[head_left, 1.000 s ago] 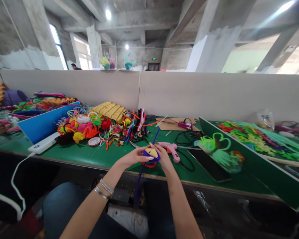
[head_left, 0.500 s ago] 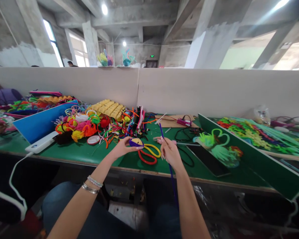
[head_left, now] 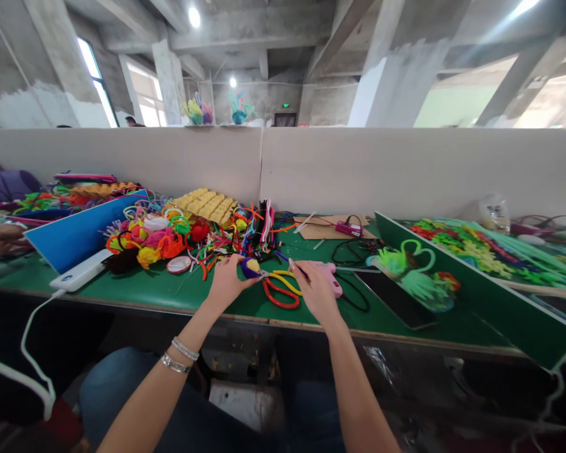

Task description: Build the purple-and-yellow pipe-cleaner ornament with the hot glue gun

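My left hand (head_left: 226, 281) pinches a small rounded piece (head_left: 251, 268), purple outside with pale yellow showing, between thumb and fingers. In my right hand (head_left: 315, 290) is a purple pipe cleaner (head_left: 282, 255), its end pointing up and left toward that piece. Scissors with one red and one yellow handle (head_left: 282, 306) lie on the green table between the hands, their blades largely hidden near the left fingers. Just behind the right hand sits a pink glue gun (head_left: 334, 283), partly covered by it.
Fuzzy colourful craft pieces (head_left: 155, 242) and a yellow egg tray (head_left: 205, 206) pile up at left, beside a blue board (head_left: 85, 229) and white power strip (head_left: 82, 269). Right are a black phone (head_left: 396, 302), green swan figures (head_left: 415, 277) and a green board (head_left: 481, 296). Another person's hand (head_left: 0, 242) shows far left.
My right hand has turned and lowered, so the pipe cleaner now tilts left toward the rounded piece instead of standing upright. The left hand has tilted the piece, and more of the glue gun shows.
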`<state>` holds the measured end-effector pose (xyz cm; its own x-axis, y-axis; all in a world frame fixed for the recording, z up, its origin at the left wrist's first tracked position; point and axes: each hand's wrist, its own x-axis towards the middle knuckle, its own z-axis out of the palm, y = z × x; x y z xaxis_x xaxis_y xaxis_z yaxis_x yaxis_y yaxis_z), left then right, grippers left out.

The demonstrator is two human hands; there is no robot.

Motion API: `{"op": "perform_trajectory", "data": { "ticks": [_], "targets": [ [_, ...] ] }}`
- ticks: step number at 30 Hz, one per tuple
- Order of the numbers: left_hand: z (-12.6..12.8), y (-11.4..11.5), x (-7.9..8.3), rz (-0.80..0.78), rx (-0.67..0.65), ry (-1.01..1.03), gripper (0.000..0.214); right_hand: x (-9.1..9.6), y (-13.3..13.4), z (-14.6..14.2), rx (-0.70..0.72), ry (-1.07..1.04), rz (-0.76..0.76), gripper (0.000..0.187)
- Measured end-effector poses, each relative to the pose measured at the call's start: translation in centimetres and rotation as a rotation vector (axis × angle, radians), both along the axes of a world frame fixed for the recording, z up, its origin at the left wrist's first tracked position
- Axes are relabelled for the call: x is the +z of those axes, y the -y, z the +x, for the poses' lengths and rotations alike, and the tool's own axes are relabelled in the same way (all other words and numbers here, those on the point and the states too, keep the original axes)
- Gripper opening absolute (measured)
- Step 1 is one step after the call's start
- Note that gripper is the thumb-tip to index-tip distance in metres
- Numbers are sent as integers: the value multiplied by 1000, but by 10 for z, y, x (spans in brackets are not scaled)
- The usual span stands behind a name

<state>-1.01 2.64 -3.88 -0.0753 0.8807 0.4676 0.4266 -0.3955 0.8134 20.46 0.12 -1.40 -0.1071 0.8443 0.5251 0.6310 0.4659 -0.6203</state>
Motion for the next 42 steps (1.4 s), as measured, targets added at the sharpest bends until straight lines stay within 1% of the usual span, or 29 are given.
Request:
{"op": "perform_trajectory", "data": {
  "ticks": [4,7,9,11,16,20,24,26,30,32,37,42],
  "targets": [
    [2,3,1,59,6,24,49,-4,0,-7,11,121,114,29],
    [3,4,1,89,-8,-43,49,-6,2,-14,1,160,152,31],
    [4,4,1,109,-15,-61,50,-5,5,-19,-34,181,186,30],
    [5,5,1,129,-21,-24,51,-3,9,-22,-58,196,215,29],
    [6,8,-1,201,-27,10,46,2,16,-27,-83,222,277,29],
    [5,10,-2,270,26,-65,43,5,22,-31,-59,213,353,26],
    [6,13,3,389,91,-106,37,7,26,-34,-41,257,410,24],
    [7,14,6,468,148,-195,36,7,26,-34,-43,273,448,23],
    [7,15,8,648,285,-497,38,6,25,-35,-44,280,513,21],
    [7,15,8,706,323,-571,37,6,24,-35,-45,288,522,21],
    [6,15,9,739,347,-621,35,5,23,-36,-57,308,538,20],
    [6,15,10,744,351,-643,39,4,23,-37,-54,346,511,21]
  ]
}}
